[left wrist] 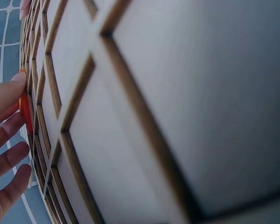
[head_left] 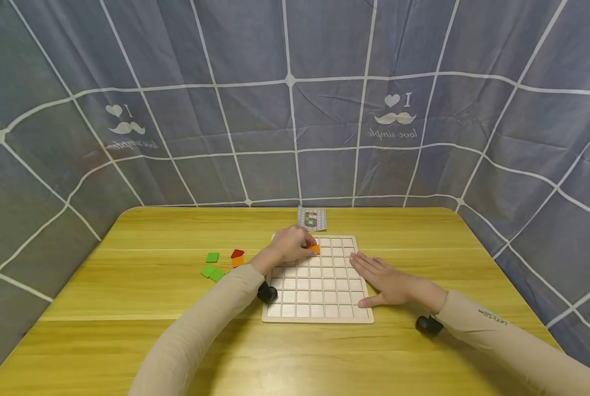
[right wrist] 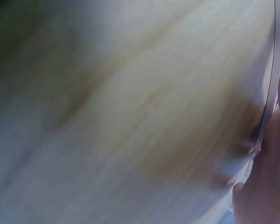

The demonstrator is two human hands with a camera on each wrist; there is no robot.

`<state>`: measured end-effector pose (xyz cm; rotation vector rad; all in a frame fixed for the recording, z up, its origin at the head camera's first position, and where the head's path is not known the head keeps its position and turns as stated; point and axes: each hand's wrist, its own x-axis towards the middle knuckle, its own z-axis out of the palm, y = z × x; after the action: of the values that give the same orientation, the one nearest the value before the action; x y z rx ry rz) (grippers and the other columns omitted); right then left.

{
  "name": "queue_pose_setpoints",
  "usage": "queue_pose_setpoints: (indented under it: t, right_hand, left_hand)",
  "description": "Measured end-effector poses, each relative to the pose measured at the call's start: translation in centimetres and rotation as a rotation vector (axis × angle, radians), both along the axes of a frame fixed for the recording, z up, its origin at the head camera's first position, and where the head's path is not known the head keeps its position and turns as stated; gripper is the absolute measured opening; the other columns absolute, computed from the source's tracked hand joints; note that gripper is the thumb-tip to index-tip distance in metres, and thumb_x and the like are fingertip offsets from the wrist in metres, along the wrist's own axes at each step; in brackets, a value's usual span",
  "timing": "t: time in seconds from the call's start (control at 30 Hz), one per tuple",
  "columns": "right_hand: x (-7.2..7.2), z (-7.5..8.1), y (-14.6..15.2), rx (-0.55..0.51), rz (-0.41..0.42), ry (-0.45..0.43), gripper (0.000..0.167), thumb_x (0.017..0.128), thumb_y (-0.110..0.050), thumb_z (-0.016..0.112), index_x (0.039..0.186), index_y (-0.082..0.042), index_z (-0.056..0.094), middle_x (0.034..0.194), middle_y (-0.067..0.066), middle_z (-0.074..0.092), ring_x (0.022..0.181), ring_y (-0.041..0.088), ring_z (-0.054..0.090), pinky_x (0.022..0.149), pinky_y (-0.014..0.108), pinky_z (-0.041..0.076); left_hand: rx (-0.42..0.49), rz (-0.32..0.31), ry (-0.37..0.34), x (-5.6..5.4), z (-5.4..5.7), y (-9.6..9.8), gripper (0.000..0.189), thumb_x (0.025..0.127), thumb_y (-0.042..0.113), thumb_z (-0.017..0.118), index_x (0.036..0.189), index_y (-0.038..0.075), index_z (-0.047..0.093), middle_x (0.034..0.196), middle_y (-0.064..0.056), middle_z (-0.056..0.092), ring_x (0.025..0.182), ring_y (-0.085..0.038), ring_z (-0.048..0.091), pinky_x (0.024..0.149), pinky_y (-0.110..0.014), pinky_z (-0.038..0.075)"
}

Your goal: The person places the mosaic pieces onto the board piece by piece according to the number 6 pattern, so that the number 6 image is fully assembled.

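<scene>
On the wooden grid board (head_left: 317,297), my left hand (head_left: 290,243) pinches an orange tile (head_left: 315,249) in the upper rows, left of centre. In the left wrist view, the thumb of the left hand (left wrist: 7,100) lies against that tile, and a red piece (left wrist: 29,115) shows right by the fingers. Part of the red piece is hidden by the hand. My right hand (head_left: 384,280) rests with straight fingers on the board's right edge. The right wrist view catches only part of the right hand (right wrist: 263,186), beside the board's rim.
Left of the board lie several green tiles (head_left: 213,257), a red piece (head_left: 237,253) and an orange tile (head_left: 238,262). A printed pattern card (head_left: 312,219) is behind the board. Beyond the wooden table (head_left: 151,308) hangs a grey-blue checked curtain (head_left: 324,121).
</scene>
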<state>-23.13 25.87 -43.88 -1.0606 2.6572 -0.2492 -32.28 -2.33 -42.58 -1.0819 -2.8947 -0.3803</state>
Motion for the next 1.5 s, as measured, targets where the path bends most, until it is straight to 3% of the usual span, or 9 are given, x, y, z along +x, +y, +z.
queue_pose_setpoints:
  t: [0.57, 1.03, 1.17, 1.37, 1.5]
  right_hand:
    - [-0.1, -0.1, -0.3, -0.01, 0.005, -0.001, 0.1, 0.089, -0.059, 0.054, 0.153, 0.002, 0.008, 0.161, 0.021, 0.001, 0.149, 0.037, 0.004, 0.116, 0.058, 0.012]
    - [0.1, 0.0, -0.4, -0.02, 0.017, 0.008, 0.1, 0.089, -0.059, 0.054, 0.153, 0.003, 0.009, 0.16, 0.023, 0.003, 0.148, 0.039, 0.006, 0.115, 0.061, 0.013]
    - [0.2, 0.1, -0.3, -0.021, 0.022, 0.012, 0.1, 0.089, -0.058, 0.054, 0.152, 0.004, 0.009, 0.159, 0.025, 0.004, 0.147, 0.041, 0.007, 0.114, 0.061, 0.013]
    - [0.1, -0.1, -0.2, -0.004, 0.014, 0.001, 0.099, 0.09, -0.059, 0.053, 0.153, 0.003, 0.008, 0.16, 0.022, 0.002, 0.148, 0.038, 0.005, 0.115, 0.059, 0.012]
    - [0.0, -0.2, 0.0, -0.012, 0.009, -0.002, 0.099, 0.09, -0.059, 0.053, 0.153, 0.003, 0.008, 0.16, 0.022, 0.002, 0.148, 0.039, 0.005, 0.115, 0.06, 0.013]
  left_hand:
    - [-0.008, 0.005, -0.037, 0.5, 0.4, -0.3, 0.027, 0.085, 0.037, 0.071, 0.107, 0.022, 0.075, 0.104, 0.004, 0.07, 0.099, -0.015, 0.062, 0.075, -0.034, 0.053]
    - [-0.025, 0.001, 0.001, 0.9, 0.4, -0.6, 0.029, 0.085, 0.037, 0.072, 0.109, 0.022, 0.075, 0.103, 0.004, 0.069, 0.095, -0.014, 0.061, 0.07, -0.031, 0.052]
    - [-0.009, 0.004, 0.006, 1.1, 0.7, -0.9, 0.029, 0.084, 0.037, 0.073, 0.109, 0.022, 0.075, 0.107, 0.004, 0.07, 0.101, -0.016, 0.062, 0.073, -0.034, 0.053]
    - [0.033, 0.019, -0.046, 1.4, 1.7, -2.0, 0.029, 0.086, 0.031, 0.072, 0.111, 0.017, 0.074, 0.123, -0.003, 0.066, 0.121, -0.027, 0.055, 0.086, -0.044, 0.052]
    - [0.031, 0.043, -0.045, 1.3, 2.3, -3.1, 0.029, 0.087, 0.03, 0.071, 0.112, 0.016, 0.073, 0.121, -0.004, 0.066, 0.116, -0.027, 0.057, 0.084, -0.042, 0.052]
